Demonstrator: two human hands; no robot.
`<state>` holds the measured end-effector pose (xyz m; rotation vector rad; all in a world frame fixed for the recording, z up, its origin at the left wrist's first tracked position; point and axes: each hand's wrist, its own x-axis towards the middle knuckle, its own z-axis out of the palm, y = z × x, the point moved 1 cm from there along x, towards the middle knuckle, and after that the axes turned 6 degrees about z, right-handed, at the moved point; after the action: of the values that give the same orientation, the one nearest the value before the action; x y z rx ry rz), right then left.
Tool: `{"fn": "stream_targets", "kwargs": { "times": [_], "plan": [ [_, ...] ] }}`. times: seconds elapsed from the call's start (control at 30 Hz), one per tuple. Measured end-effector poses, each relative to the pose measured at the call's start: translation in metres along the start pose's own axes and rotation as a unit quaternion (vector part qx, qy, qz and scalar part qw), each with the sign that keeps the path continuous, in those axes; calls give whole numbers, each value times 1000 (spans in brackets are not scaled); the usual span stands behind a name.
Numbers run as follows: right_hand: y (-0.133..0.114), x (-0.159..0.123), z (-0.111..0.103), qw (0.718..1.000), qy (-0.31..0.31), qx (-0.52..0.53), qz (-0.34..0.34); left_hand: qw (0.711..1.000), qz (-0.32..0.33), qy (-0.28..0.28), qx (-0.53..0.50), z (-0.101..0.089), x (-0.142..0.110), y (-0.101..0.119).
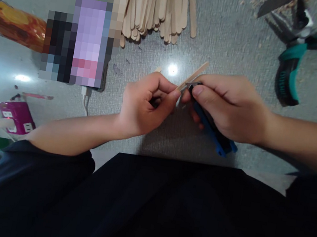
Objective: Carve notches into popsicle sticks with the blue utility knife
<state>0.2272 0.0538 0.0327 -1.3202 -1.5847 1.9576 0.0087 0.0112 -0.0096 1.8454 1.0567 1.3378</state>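
Observation:
My left hand (145,102) is closed in a pinch on a thin wooden craft stick (194,75), which points up and to the right. My right hand (228,105) grips a blue utility knife (216,135); its grey blade tip (192,85) rests against the stick just beyond my left fingertips. Both hands hover close together over the grey floor (227,45).
A pile of several wooden sticks (155,6) lies at the top centre. Teal-handled pliers (298,48) lie at the top right among wood shavings. A blurred phone (83,38) with a white cable (85,97), an orange roll (11,23) and a purple box (17,116) lie to the left.

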Motion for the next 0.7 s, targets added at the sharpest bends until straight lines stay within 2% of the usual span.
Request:
{"fn": "stream_targets", "kwargs": {
  "times": [0.13,0.3,0.4,0.47,0.57,0.7],
  "plan": [
    [-2,1,-1,1000,1,-22,14,999,31,2,23,-1,2,3],
    [-3,3,-5,998,-19,-52,15,998,-18,-26,46,-3,3,8],
    [-3,3,-7,998,-36,-50,11,999,15,-20,24,-3,4,9],
    [-4,3,-8,998,-44,-48,2,1000,15,-25,13,-3,5,9],
    [-2,4,-9,998,-49,-25,-13,999,-17,-36,-28,-3,5,7],
    [3,6,-12,997,-75,23,-6,991,-105,-52,-64,-4,2,5]
  ]
}}
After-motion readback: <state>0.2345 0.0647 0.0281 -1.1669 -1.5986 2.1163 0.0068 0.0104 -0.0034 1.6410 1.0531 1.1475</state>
